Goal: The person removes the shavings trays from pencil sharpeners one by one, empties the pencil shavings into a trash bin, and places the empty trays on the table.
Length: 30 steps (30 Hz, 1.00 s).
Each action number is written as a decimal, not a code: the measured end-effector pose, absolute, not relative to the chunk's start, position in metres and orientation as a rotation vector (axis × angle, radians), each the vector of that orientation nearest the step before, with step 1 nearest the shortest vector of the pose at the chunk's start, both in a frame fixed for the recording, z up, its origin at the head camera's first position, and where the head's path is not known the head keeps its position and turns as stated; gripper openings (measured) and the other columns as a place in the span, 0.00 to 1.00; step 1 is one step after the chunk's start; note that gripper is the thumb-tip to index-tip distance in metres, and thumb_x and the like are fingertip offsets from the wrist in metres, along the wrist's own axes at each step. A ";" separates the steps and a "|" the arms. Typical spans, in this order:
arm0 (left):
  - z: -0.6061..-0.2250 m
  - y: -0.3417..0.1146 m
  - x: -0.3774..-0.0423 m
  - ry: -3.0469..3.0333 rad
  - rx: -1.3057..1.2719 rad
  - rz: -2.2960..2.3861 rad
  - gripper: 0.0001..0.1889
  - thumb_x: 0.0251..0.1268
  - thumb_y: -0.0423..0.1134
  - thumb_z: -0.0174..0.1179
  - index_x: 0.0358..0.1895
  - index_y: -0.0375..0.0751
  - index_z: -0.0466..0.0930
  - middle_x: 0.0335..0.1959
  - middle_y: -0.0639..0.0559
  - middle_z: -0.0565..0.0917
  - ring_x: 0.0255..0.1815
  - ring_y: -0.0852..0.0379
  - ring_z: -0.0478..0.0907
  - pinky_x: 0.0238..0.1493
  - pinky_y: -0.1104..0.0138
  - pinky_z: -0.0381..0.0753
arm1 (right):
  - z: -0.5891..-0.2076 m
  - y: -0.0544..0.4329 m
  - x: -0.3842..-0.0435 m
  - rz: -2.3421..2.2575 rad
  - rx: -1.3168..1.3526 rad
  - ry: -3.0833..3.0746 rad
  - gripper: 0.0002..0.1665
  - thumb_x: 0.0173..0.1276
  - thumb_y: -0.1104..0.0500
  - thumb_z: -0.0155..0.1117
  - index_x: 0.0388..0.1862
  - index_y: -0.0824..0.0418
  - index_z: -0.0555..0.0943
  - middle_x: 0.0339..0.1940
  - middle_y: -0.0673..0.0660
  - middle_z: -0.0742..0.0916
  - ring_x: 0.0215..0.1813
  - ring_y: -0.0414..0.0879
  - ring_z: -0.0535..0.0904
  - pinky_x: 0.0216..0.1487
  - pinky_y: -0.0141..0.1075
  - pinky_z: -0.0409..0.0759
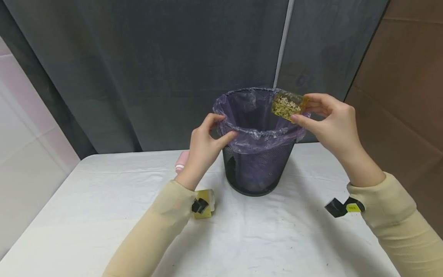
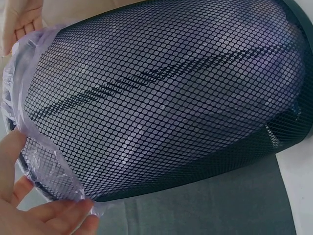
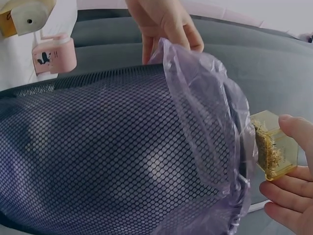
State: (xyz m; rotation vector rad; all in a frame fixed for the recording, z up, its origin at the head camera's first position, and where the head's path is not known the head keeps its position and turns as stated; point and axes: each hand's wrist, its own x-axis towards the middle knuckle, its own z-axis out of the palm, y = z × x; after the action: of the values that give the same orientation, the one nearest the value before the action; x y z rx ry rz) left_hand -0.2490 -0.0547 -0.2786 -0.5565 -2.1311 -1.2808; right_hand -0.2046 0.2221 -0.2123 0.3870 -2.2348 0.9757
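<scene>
A black mesh wastebasket (image 1: 257,169) stands upright, lined with a purple plastic bag (image 1: 256,142) folded over its rim. My left hand (image 1: 207,140) grips the bag and rim on the left side, with thumb and fingers around the edge. In my right hand (image 1: 333,119) I pinch a small see-through yellow shavings box (image 1: 287,105); it is tilted over the right part of the basket's opening. Pale shavings (image 3: 271,149) lie inside it. In the right wrist view, the fingers hold the box by its outer end, beside the bag's edge.
A yellow and white boxy object (image 1: 204,204), with a small dark hole in the right wrist view, lies below my left wrist. A pink container (image 3: 54,54) stands behind my left forearm. Dark specks dot the white tablecloth (image 1: 263,238). A grey curtain (image 1: 155,77) hangs behind.
</scene>
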 end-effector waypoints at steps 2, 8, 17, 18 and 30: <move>-0.278 -0.055 -0.249 -2.139 -0.553 -1.279 0.23 0.50 0.45 0.74 0.49 0.43 0.78 0.49 0.49 0.84 0.53 0.54 0.78 0.55 0.61 0.73 | -0.211 0.222 -0.207 0.962 0.377 -2.246 0.30 0.54 0.56 0.77 0.55 0.65 0.80 0.43 0.59 0.87 0.46 0.50 0.83 0.50 0.28 0.74; -0.277 -0.056 -0.248 -2.162 -0.556 -1.279 0.23 0.51 0.44 0.73 0.49 0.43 0.77 0.50 0.49 0.83 0.54 0.54 0.78 0.56 0.61 0.72 | -0.211 0.224 -0.215 0.972 0.367 -2.242 0.30 0.53 0.58 0.78 0.55 0.64 0.80 0.44 0.61 0.86 0.46 0.54 0.82 0.49 0.28 0.75; -0.277 -0.056 -0.250 -2.196 -0.564 -1.282 0.23 0.52 0.44 0.73 0.50 0.44 0.76 0.51 0.50 0.83 0.56 0.54 0.76 0.58 0.61 0.71 | -0.215 0.226 -0.227 0.958 0.356 -2.257 0.33 0.52 0.57 0.78 0.56 0.65 0.79 0.46 0.63 0.86 0.48 0.54 0.82 0.52 0.35 0.76; -0.277 -0.056 -0.250 -2.198 -0.564 -1.283 0.23 0.52 0.44 0.73 0.50 0.44 0.76 0.51 0.51 0.82 0.56 0.54 0.76 0.58 0.61 0.71 | -0.216 0.226 -0.229 0.956 0.354 -2.262 0.33 0.52 0.57 0.78 0.57 0.65 0.78 0.46 0.63 0.86 0.49 0.54 0.82 0.53 0.38 0.76; -0.275 -0.055 -0.250 -2.231 -0.549 -1.282 0.22 0.51 0.45 0.73 0.49 0.45 0.77 0.51 0.52 0.83 0.56 0.55 0.76 0.57 0.60 0.72 | -0.221 0.231 -0.242 0.889 0.358 -2.285 0.34 0.52 0.58 0.78 0.58 0.66 0.77 0.48 0.64 0.85 0.51 0.57 0.81 0.53 0.49 0.75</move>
State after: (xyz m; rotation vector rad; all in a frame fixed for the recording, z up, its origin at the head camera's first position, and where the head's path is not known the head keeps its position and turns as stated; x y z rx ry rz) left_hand -0.2502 -0.0554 -0.2749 -0.5488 -2.2307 -1.2821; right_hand -0.2416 0.2310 -0.2211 0.3577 -2.2848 0.8892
